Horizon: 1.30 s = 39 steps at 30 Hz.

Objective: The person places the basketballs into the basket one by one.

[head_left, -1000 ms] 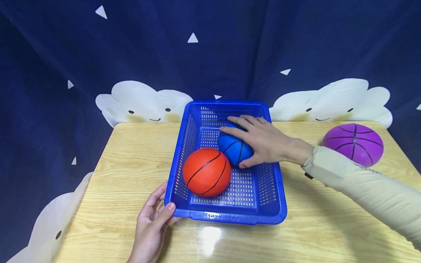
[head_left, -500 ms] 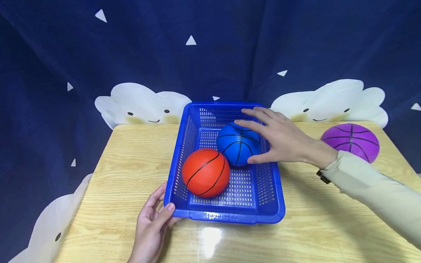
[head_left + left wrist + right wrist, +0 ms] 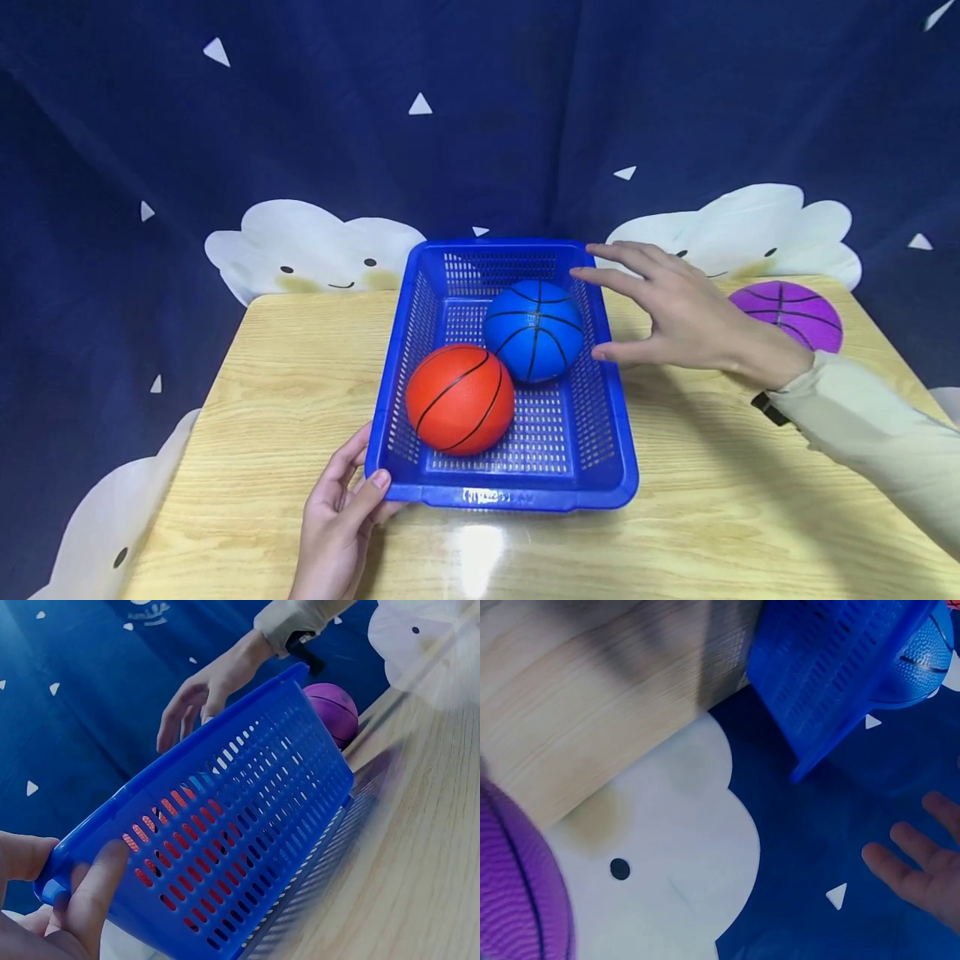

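Observation:
A blue plastic basket [image 3: 528, 498] with slotted walls stands on the table. Inside it, an orange basketball [image 3: 460, 400] lies at the near left and a blue basketball [image 3: 534, 331] at the far right. My left hand [image 3: 341, 508] grips the basket's near left corner, thumb over the rim; the left wrist view shows its fingers [image 3: 94, 896] at that corner. Above the basket's right rim my right hand [image 3: 675, 312] is spread with nothing in it, fingers pointing left toward the blue ball. In the right wrist view its fingertips [image 3: 900, 862] show apart from the basket.
A purple basketball [image 3: 791, 312] rests at the table's far right, partly behind the right wrist. The wooden table [image 3: 292, 367] ends at a dark blue curtain [image 3: 315, 108] printed with white clouds and triangles.
My right hand has let go of the blue ball, which stays in the basket, and has drawn back to the right. The left hand keeps its hold on the corner.

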Each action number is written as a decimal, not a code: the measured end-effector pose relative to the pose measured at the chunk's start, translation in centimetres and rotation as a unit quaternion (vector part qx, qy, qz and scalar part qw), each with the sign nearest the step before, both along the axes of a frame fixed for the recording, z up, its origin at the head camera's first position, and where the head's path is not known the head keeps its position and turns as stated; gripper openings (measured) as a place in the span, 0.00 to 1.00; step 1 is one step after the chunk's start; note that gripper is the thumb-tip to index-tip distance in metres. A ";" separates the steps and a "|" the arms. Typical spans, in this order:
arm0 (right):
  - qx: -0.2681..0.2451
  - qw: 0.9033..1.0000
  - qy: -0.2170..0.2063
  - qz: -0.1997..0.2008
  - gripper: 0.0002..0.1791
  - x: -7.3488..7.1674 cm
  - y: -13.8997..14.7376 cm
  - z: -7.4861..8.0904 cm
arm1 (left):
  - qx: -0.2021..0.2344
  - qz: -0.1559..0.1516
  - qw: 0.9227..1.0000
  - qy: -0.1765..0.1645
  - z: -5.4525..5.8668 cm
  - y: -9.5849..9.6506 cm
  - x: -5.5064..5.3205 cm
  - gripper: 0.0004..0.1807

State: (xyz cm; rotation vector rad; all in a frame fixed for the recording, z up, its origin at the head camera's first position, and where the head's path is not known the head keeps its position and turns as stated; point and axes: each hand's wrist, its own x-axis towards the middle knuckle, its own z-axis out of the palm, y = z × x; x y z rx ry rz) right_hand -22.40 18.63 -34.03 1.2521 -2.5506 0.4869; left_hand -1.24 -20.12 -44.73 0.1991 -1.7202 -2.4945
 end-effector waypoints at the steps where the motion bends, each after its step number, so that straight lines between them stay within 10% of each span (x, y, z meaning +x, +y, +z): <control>1: -0.001 1.000 0.001 -0.001 0.51 0.0 0.2 0.0 | 0.001 0.000 1.000 0.002 0.0 0.0 0.0 0.29; 39: 0.032 0.993 -0.020 -0.116 0.50 0.9 10.0 -1.4 | 0.022 0.015 1.000 -0.014 -0.8 -0.1 -0.1 0.28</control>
